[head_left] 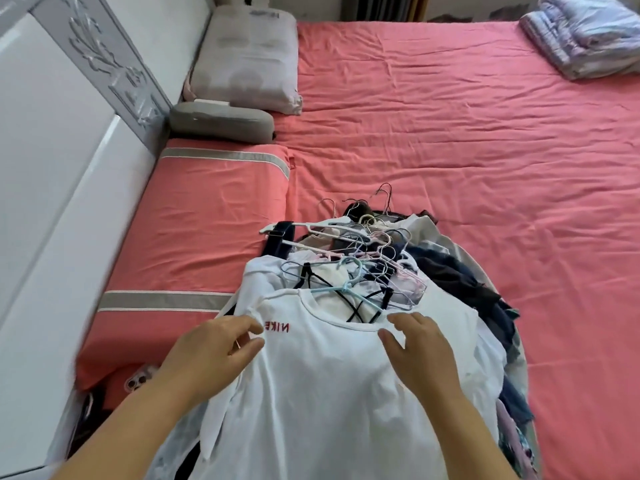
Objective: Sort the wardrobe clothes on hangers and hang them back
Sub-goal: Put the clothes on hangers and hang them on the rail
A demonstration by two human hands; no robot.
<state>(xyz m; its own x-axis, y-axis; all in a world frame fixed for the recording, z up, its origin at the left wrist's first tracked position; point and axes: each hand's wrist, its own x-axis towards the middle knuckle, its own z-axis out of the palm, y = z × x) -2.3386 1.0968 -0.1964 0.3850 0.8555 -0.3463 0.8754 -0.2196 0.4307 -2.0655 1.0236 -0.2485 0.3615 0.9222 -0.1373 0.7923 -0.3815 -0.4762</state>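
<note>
clothes on hangers lie in one heap (pixel 363 271) on the near edge of the pink bed (pixel 450 133), stacked flat, likely so each piece can be taken off the top in turn. uppermost is a white t-shirt (pixel 329 375) with red lettering, spread face up. its neckline points away from the person, toward the middle of the bed, and its hem runs back toward the body, so its long axis goes near to far. the hanger hooks (pixel 367 237) bunch together at the far end of the heap, all roughly the same way. the left hand (pixel 214 351) pinches the shirt's shoulder fabric by the lettering between thumb and fingers. the right hand (pixel 419 344) rests on the shirt's other shoulder, beside the collar, fingers loosely bent and thumb apart; whether it grips cloth i cannot tell. both probably hold the shoulders to lift or straighten the shirt.
</note>
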